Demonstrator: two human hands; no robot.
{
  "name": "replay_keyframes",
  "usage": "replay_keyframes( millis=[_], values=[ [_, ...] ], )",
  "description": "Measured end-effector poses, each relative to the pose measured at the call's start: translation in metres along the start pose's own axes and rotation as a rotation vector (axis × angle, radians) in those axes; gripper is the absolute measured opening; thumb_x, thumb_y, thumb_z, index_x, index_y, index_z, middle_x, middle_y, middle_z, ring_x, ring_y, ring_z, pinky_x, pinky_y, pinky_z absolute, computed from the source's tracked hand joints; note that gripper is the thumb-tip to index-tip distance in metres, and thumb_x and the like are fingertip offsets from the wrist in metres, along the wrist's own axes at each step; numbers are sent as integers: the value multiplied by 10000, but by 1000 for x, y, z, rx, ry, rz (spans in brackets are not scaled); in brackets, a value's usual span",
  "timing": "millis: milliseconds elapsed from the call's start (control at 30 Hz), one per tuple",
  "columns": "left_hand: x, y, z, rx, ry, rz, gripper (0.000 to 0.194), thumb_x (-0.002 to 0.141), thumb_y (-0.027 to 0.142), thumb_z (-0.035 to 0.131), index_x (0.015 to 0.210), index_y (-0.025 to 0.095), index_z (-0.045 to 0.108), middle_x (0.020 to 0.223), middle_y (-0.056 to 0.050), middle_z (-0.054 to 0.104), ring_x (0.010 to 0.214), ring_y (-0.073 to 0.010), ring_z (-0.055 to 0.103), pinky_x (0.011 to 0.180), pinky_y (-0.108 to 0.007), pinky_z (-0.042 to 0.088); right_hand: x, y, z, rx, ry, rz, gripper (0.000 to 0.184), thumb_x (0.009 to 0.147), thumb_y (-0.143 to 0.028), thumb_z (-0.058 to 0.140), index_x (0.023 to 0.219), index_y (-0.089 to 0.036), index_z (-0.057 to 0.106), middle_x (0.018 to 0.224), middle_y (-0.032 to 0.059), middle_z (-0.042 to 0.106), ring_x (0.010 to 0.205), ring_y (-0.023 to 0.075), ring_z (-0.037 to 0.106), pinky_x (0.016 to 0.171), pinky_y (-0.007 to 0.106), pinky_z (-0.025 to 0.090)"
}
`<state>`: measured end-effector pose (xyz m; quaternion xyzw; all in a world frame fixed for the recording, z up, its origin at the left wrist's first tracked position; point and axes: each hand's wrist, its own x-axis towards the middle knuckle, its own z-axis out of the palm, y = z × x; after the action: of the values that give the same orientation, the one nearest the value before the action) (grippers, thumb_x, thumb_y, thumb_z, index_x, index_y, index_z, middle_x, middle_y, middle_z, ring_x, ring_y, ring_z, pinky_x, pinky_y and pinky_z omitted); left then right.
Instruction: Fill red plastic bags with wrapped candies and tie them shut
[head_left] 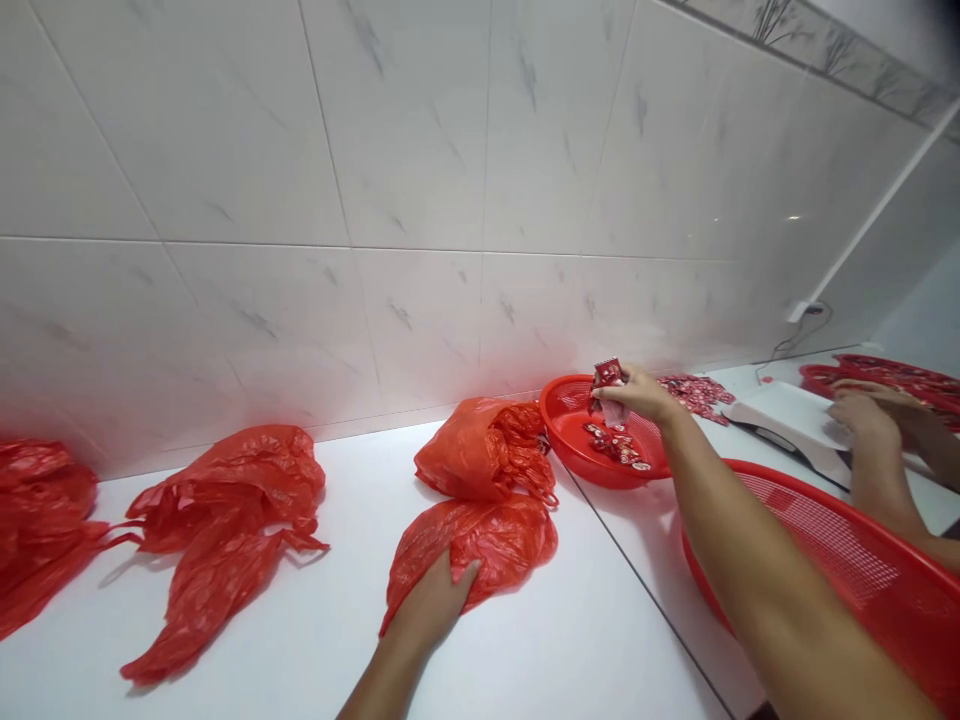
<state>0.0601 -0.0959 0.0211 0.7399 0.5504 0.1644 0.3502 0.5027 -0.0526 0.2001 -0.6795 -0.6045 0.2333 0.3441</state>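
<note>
My left hand grips the near side of a crinkled red plastic bag on the white table, its thumb on top and the other fingers partly hidden. Just behind lies a second, fuller red plastic bag, touching the first. Reaching out to the right, my right hand pinches a few small red packets above a small red basket. Inside that basket, several similar packets lie loose on the bottom.
More red bags lie at the left. A large red basket stands under my right forearm. Beyond it are a pile of packets, a white device and a co-worker's hands. The tiled wall borders the table.
</note>
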Motion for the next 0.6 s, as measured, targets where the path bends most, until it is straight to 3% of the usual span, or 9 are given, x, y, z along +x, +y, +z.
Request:
replay_keyframes(
  millis=[167,233,333,400,467,533,600],
  values=[
    [-3,6,-4,-21,-35,-34,721,978,634,468,1502,150,574,1462,-172,655,1353,-437,599,1090,-481,492,-42,-42,41,185,-42,-67,375,777,-460,738,1002,-191,607,915,89,771,816,245,756,651,295,590],
    [-5,8,-4,-28,-35,-40,723,973,623,485,1502,138,568,1459,-179,655,1356,-435,596,1098,-483,486,-61,-54,74,260,-148,-114,364,737,-448,770,960,-201,623,865,58,756,816,243,749,670,302,586],
    [-8,12,-3,-55,-40,1,685,984,586,489,1502,146,564,1460,-166,655,1368,-414,587,1113,-477,475,-86,-60,142,310,-335,-202,272,751,-396,768,903,-206,646,837,24,728,793,212,708,690,293,552],
    [-10,15,-3,-82,-49,85,613,1000,523,478,1517,199,549,1497,-119,634,1398,-363,568,1132,-442,466,-97,-57,192,186,-316,-255,168,770,-318,725,873,-211,646,784,-3,674,728,177,647,635,257,485],
    [-10,17,-1,-92,-65,140,562,999,452,486,1513,231,537,1506,-98,627,1391,-316,579,1112,-401,485,-104,-51,237,-73,-285,-393,125,726,-234,722,830,-212,657,872,6,668,770,173,619,676,260,445],
    [-8,15,0,-63,-100,100,567,967,409,531,1494,200,528,1434,-134,668,1294,-314,651,1010,-390,541,-107,-48,270,-296,-289,-406,138,732,-247,726,861,-225,684,976,28,667,793,186,605,676,274,420],
    [-6,12,2,-27,-111,26,640,920,399,592,1505,168,475,1377,-159,690,1197,-316,702,896,-373,569,-108,-50,289,-439,-312,-371,171,773,-291,710,938,-246,709,1051,58,662,848,231,615,683,303,432]
  ],
)
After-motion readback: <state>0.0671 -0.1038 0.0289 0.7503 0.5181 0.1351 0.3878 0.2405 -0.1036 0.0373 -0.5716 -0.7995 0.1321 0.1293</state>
